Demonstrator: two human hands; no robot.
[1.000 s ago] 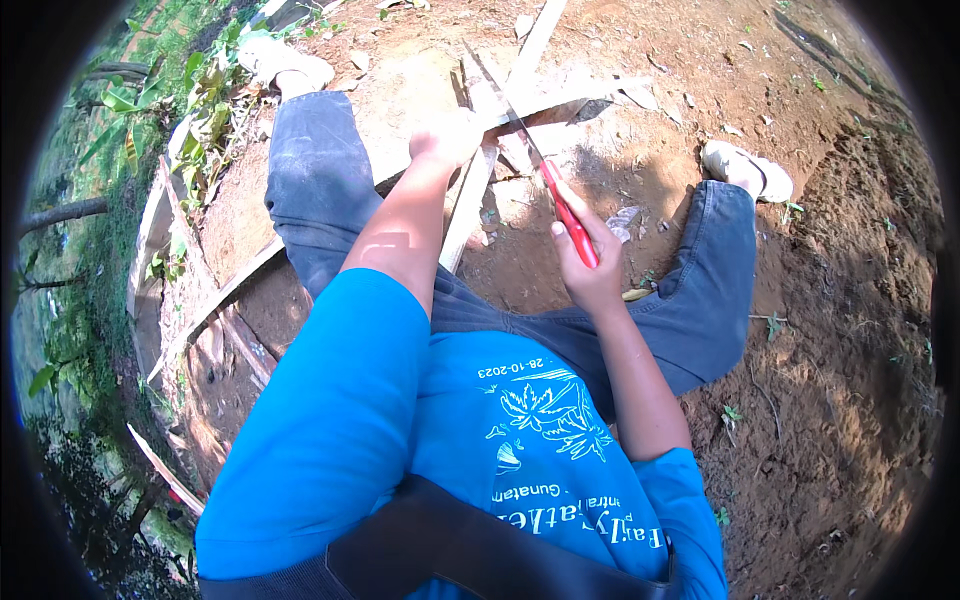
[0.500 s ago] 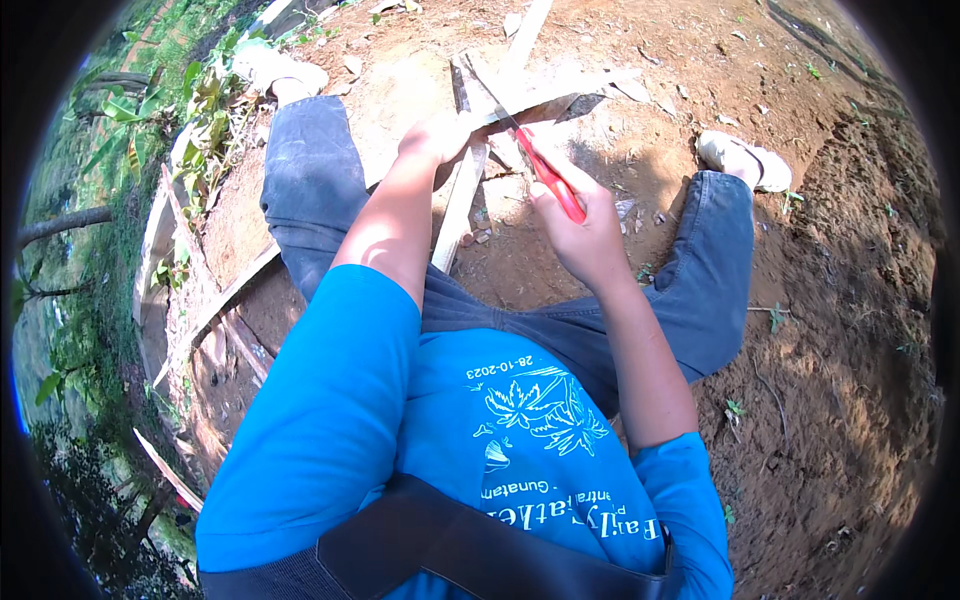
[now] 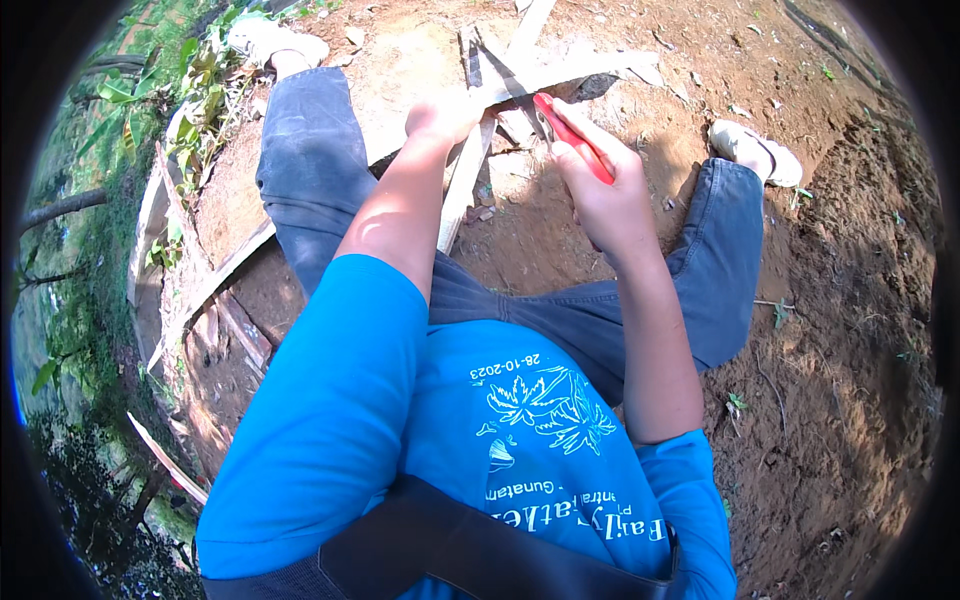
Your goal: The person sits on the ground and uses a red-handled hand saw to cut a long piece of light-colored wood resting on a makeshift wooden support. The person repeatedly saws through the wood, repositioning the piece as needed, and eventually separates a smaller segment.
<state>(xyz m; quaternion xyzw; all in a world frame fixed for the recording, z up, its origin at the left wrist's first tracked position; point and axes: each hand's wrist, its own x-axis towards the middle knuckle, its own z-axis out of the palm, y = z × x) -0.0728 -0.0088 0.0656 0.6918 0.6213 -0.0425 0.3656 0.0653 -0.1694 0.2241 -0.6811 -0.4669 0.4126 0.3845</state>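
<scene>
My right hand (image 3: 612, 190) is closed round the red handle (image 3: 575, 130) of a hand saw. Its thin dark blade (image 3: 500, 68) points up and to the left, across a pale wooden plank (image 3: 560, 72). On that plank, left of the blade, my left hand (image 3: 445, 118) is closed and presses down; bright glare washes out its fingers. Beneath lies a second wooden strip (image 3: 463, 195), crossing the first at a slant. A short board (image 3: 468, 58) sits just beyond my left hand.
My legs are spread on either side of the wood, with a pale shoe (image 3: 757, 153) at the right and another shoe (image 3: 275, 42) at the far left. Long wooden pieces (image 3: 222, 275) lie at the left beside green plants (image 3: 195, 95). Brown soil (image 3: 830, 330) stretches along the right.
My right hand has drawn the saw back, to the right and slightly toward me, across the plank. My left hand stays on the wood, shifted slightly right in the picture.
</scene>
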